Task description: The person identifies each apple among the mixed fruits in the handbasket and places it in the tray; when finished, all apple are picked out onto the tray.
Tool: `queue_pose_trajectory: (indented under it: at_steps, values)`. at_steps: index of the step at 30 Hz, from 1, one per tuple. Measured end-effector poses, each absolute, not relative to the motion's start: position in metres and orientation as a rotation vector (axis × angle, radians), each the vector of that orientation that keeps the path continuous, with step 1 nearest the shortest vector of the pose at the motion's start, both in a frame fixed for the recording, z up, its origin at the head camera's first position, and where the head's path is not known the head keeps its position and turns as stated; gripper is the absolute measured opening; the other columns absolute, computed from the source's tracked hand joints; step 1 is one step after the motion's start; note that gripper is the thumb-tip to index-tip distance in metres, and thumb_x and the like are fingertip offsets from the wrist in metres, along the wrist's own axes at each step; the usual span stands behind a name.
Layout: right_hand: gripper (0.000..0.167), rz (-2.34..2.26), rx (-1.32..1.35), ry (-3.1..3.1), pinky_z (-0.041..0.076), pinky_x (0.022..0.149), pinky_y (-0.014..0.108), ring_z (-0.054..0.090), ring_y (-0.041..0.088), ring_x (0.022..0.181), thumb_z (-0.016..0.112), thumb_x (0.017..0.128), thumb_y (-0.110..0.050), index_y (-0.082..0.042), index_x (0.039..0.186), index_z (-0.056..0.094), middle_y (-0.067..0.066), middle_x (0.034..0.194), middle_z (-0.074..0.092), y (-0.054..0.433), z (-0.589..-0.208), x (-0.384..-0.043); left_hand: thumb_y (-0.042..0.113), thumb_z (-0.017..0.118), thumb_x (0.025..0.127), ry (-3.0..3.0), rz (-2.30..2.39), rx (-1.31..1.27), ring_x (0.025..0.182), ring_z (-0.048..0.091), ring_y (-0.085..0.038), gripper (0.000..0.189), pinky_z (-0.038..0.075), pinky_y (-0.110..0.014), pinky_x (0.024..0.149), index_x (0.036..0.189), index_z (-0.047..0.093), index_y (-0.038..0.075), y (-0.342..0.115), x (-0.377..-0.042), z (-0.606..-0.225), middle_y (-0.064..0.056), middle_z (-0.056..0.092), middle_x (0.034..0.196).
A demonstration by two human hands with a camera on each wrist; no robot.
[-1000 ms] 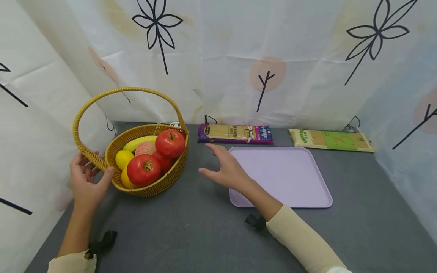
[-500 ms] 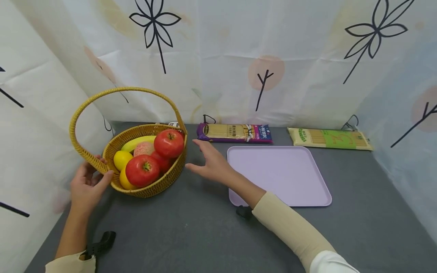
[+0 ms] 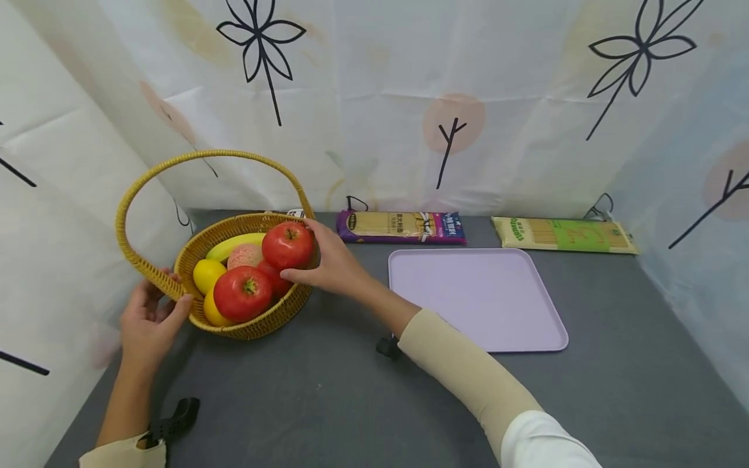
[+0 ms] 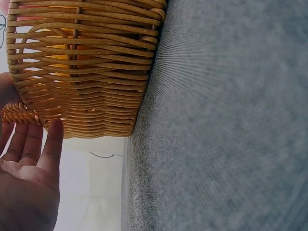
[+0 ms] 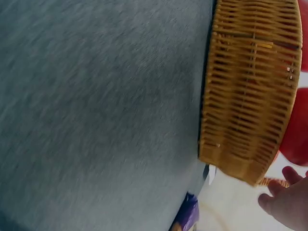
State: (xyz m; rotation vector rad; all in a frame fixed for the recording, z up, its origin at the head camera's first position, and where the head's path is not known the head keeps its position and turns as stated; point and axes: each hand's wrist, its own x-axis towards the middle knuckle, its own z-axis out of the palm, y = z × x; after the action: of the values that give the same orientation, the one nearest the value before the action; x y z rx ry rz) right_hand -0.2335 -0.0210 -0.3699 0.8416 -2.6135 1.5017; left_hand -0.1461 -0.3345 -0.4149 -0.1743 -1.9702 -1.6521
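A yellow wicker basket point(image 3: 257, 330) with a tall arched handle stands at the left, filled with fruit. At its left side my left hand point(image 3: 147, 325) grips the rim by the foot of the handle; the left wrist view has the fingers point(image 4: 54, 139) against the weave. My right hand point(image 3: 335, 261) reaches over the right rim, thumb and fingers spread around the upper red apple point(image 3: 287, 244). In the right wrist view the fingertips point(image 5: 290, 174) are right beside that apple point(image 5: 294, 132). Another red apple point(image 3: 241, 296), a banana point(image 3: 231, 247), yellow lemons point(image 3: 209, 276) and a pinkish round fruit point(image 3: 246, 256) lie alongside.
A lilac tray point(image 3: 474, 292) lies to the right of the basket on the grey table point(image 3: 328, 403). Behind it are a purple noodle packet point(image 3: 404, 227) and a green-and-cream noodle packet point(image 3: 562, 234). A patterned curtain point(image 3: 374, 123) closes off the back and sides.
My right hand has moved left from beside the tray to the upper red apple, now over the basket's right rim. My left hand has kept its grip on the basket.
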Motion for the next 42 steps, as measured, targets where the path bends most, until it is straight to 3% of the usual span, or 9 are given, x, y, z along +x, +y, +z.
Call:
queue_pose_trajectory:
  at_steps: [5,18,42]
  values:
    - [0.09,1.562,0.852,-2.544,0.052,0.095,0.035,0.05,0.015,0.122,0.082,0.081,-0.041,-0.012,0.153,0.036,0.003,0.141,0.049,-0.03,-0.37,-0.233,-0.022,0.064,0.082,-1.976,-1.636,-0.164,0.107,0.056,-0.023,0.056,0.051,-0.016,0.086,0.135,0.055,-0.003,-0.333,-0.147,-0.413,-0.016,0.059,0.118]
    - [0.083,1.643,0.768,-2.533,0.054,0.093,0.033,0.054,0.015,0.117,0.084,0.08,-0.035,-0.015,0.149,0.042,0.002,0.137,0.054,-0.033,-0.368,-0.23,-0.024,0.062,0.08,-1.887,-1.689,-0.232,0.105,0.056,-0.025,0.057,0.052,-0.017,0.086,0.133,0.055,-0.005,-0.333,-0.149,-0.416,-0.018,0.058,0.116]
    - [0.079,1.774,0.648,-2.476,0.054,0.09,0.032,0.053,0.015,0.117,0.086,0.077,-0.03,-0.016,0.145,0.047,0.001,0.136,0.053,-0.022,-0.362,-0.217,-0.021,0.064,0.082,-1.971,-1.579,-0.163,0.106,0.057,-0.024,0.058,0.051,-0.016,0.087,0.136,0.055,-0.002,-0.333,-0.148,-0.418,-0.016,0.059,0.118]
